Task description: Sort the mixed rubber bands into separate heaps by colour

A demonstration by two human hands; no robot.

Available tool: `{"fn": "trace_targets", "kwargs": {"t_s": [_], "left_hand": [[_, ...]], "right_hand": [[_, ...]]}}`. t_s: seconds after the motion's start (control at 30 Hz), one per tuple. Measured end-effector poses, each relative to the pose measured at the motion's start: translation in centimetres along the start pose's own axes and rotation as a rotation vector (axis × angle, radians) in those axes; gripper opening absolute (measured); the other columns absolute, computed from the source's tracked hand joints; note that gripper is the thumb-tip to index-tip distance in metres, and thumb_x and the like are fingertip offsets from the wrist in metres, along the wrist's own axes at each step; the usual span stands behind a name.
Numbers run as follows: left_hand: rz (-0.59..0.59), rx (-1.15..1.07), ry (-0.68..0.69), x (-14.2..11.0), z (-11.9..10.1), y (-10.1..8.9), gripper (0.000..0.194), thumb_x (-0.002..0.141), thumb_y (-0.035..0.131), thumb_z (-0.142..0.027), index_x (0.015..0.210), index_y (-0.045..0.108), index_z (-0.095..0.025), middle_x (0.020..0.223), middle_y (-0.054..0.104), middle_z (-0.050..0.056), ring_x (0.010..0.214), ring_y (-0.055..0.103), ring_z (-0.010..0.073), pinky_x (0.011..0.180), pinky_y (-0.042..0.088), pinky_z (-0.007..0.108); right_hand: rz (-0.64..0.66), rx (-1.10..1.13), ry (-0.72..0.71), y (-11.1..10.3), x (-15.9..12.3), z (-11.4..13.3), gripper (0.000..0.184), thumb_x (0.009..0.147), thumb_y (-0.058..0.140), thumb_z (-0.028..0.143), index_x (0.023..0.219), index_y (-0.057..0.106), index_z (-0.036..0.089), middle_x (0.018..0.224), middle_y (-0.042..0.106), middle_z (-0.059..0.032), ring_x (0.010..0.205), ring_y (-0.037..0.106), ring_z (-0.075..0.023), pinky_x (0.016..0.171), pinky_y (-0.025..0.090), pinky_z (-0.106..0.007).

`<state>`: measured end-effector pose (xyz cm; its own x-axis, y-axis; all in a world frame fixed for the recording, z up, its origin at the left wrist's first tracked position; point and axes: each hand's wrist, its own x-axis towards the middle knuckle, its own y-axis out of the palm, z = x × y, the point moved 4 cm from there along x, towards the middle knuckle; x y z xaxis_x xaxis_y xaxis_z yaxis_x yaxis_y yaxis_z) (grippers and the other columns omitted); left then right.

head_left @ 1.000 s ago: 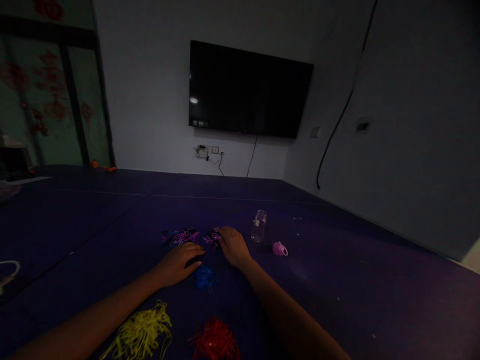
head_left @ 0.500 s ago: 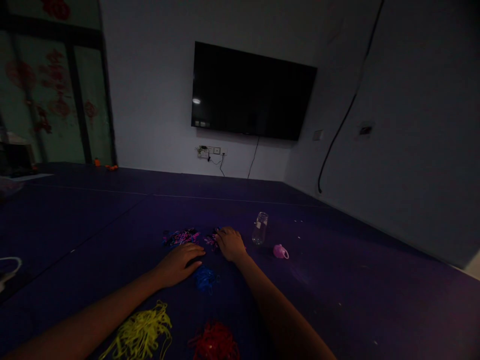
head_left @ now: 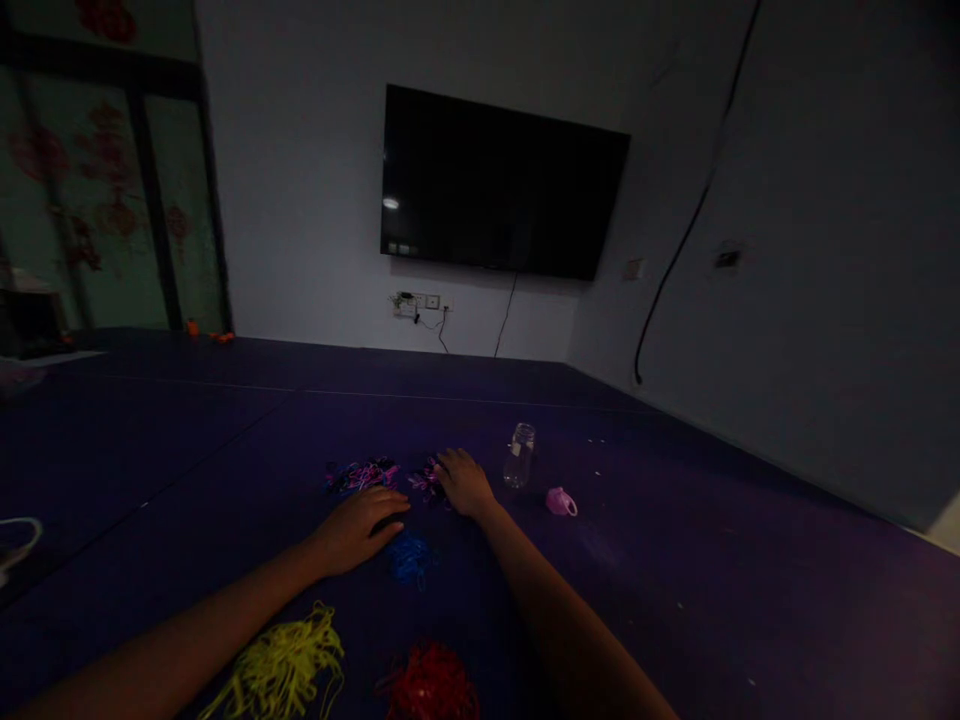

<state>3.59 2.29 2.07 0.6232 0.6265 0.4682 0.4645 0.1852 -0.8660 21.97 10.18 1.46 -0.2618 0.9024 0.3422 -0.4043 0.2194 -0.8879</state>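
Note:
My left hand (head_left: 361, 530) lies on the dark purple mat, fingers stretched forward and thumb apart, just in front of a mixed pile of pink, blue and black bands (head_left: 367, 474). At the left edge of a smaller pink and dark pile (head_left: 426, 482), my right hand (head_left: 463, 484) rests palm down with its fingers extended over part of it; the fingertips are dim. A heap of blue bands (head_left: 409, 558) sits between and below the hands. Nearer to me are a yellow heap (head_left: 289, 660) beside my left forearm and a red heap (head_left: 431, 682).
Right of my right hand stands a clear bottle (head_left: 519, 456), with a pink cap with a loop (head_left: 560, 502) near it. Small white bits dot the mat (head_left: 720, 600). A television (head_left: 502, 185) hangs on the far wall, and a white cord (head_left: 22, 540) shows at the left edge.
My right hand has shifted slightly to the right, uncovering more of the small pink and dark pile. My left hand stays almost where it was.

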Motion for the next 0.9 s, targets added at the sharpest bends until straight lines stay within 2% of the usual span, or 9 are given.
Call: {"fn": "trace_targets", "kwargs": {"t_s": [0.07, 0.13, 0.23, 0.33, 0.43, 0.57, 0.7, 0.8, 0.9], "left_hand": [[-0.006, -0.001, 0.002, 0.0, 0.0, 0.0, 0.029, 0.09, 0.045, -0.032, 0.111, 0.061, -0.021, 0.116, 0.064, 0.006, 0.11, 0.055, 0.0201, 0.095, 0.043, 0.039], [-0.012, 0.003, 0.002, 0.0, 0.0, -0.1, 0.028, 0.09, 0.045, -0.032, 0.111, 0.061, -0.022, 0.116, 0.065, 0.006, 0.11, 0.055, 0.0202, 0.095, 0.043, 0.039], [-0.017, 0.008, 0.001, 0.0, 0.1, 0.0, 0.028, 0.09, 0.045, -0.032, 0.111, 0.061, -0.022, 0.115, 0.065, 0.005, 0.11, 0.056, 0.0203, 0.095, 0.043, 0.039], [-0.022, 0.005, 0.001, 0.0, 0.1, 0.0, 0.028, 0.09, 0.045, -0.032, 0.111, 0.061, -0.022, 0.115, 0.065, 0.006, 0.109, 0.056, 0.0203, 0.095, 0.043, 0.039], [-0.021, 0.004, 0.003, 0.0, 0.0, 0.0, 0.029, 0.09, 0.045, -0.032, 0.112, 0.061, -0.022, 0.114, 0.065, 0.006, 0.108, 0.056, 0.0202, 0.094, 0.044, 0.038], [-0.02, 0.004, 0.001, 0.0, -0.1, -0.1, 0.029, 0.09, 0.045, -0.031, 0.111, 0.061, -0.021, 0.114, 0.065, 0.006, 0.109, 0.056, 0.0204, 0.094, 0.043, 0.038], [-0.026, 0.01, 0.008, 0.0, -0.2, -0.2, 0.028, 0.09, 0.044, -0.032, 0.11, 0.061, -0.021, 0.113, 0.065, 0.006, 0.107, 0.057, 0.0198, 0.093, 0.044, 0.038], [-0.032, 0.014, 0.011, 0.0, -0.3, -0.3, 0.028, 0.09, 0.044, -0.032, 0.11, 0.061, -0.021, 0.112, 0.066, 0.005, 0.106, 0.057, 0.0196, 0.093, 0.044, 0.037], [-0.031, 0.006, 0.023, 0.1, -0.4, -0.3, 0.028, 0.09, 0.044, -0.032, 0.109, 0.061, -0.021, 0.111, 0.066, 0.005, 0.105, 0.058, 0.0192, 0.092, 0.044, 0.036]], "right_hand": [[0.02, -0.011, 0.002, 0.2, 0.0, 0.0, 0.044, 0.094, 0.031, 0.042, 0.128, 0.051, 0.021, 0.135, 0.047, -0.0082, 0.131, 0.031, -0.0259, 0.104, 0.025, -0.044], [0.029, 0.007, -0.015, 0.3, 0.2, 0.0, 0.042, 0.095, 0.03, 0.039, 0.124, 0.054, 0.021, 0.13, 0.052, -0.0082, 0.128, 0.036, -0.0249, 0.104, 0.025, -0.042], [0.019, 0.085, -0.054, 0.1, 0.5, -0.3, 0.042, 0.096, 0.026, 0.034, 0.115, 0.06, 0.018, 0.118, 0.061, -0.0095, 0.116, 0.05, -0.0208, 0.099, 0.033, -0.035], [-0.022, 0.166, -0.054, -0.1, 0.8, -0.7, 0.046, 0.097, 0.022, 0.033, 0.109, 0.063, 0.016, 0.111, 0.064, -0.0107, 0.106, 0.056, -0.018, 0.09, 0.039, -0.028], [-0.038, 0.166, -0.087, 0.0, 0.8, -0.8, 0.044, 0.097, 0.024, 0.033, 0.107, 0.064, 0.016, 0.109, 0.065, -0.0099, 0.104, 0.057, -0.0183, 0.088, 0.04, -0.028], [-0.029, 0.072, -0.171, 0.3, 0.4, -0.2, 0.036, 0.095, 0.032, 0.03, 0.103, 0.066, 0.021, 0.108, 0.066, -0.0076, 0.112, 0.053, -0.0207, 0.094, 0.036, -0.033], [-0.041, 0.032, -0.205, 0.3, 0.2, 0.2, 0.035, 0.094, 0.034, 0.03, 0.097, 0.067, 0.019, 0.106, 0.066, -0.0102, 0.112, 0.052, -0.0223, 0.096, 0.034, -0.036], [-0.067, 0.081, -0.208, 0.0, 0.2, 0.2, 0.035, 0.094, 0.033, 0.029, 0.093, 0.067, 0.017, 0.101, 0.067, -0.0105, 0.106, 0.056, -0.0206, 0.093, 0.037, -0.032], [-0.104, 0.23, -0.215, -0.3, 0.3, 0.2, 0.038, 0.094, 0.031, 0.03, 0.089, 0.066, 0.017, 0.094, 0.068, -0.0088, 0.093, 0.06, -0.0179, 0.084, 0.041, -0.028]]}}
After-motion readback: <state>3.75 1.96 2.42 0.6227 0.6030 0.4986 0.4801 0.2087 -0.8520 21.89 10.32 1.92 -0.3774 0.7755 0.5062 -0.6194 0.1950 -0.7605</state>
